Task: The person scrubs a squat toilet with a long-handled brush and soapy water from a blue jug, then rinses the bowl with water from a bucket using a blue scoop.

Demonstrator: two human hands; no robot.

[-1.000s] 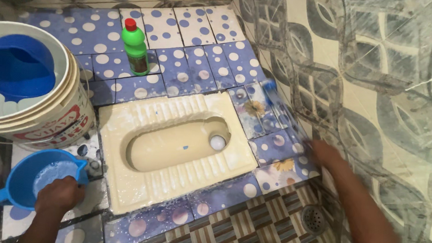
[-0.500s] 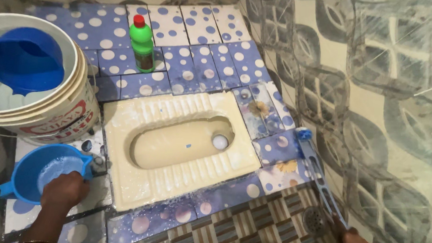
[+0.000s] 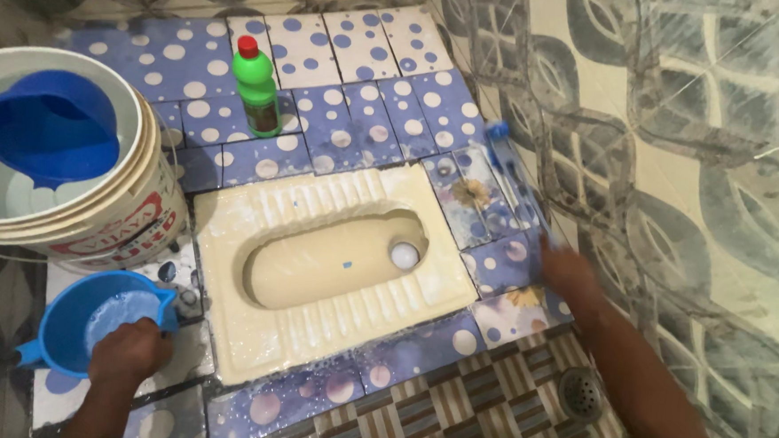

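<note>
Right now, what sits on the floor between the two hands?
In the head view, the cream squat toilet pan lies between the left hand, on the blue mug, and the right hand, holding the blue brush.

Squat pan [image 3: 333, 269], frame centre: glazed cream ceramic, glossy, wet, foam-flecked. Dotted floor tiles [image 3: 341, 128]: glossy blue ceramic. Mug [image 3: 91, 328], lower left: smooth blue plastic (soapy water inside). Bucket [image 3: 132, 205], left: white plastic, slight sheen. Bottle [image 3: 259, 88], top: translucent green plastic, red cap. Brush [image 3: 512, 176], right: blue plastic, blurred. Drain cover [image 3: 583, 394]: dull metal.
</note>
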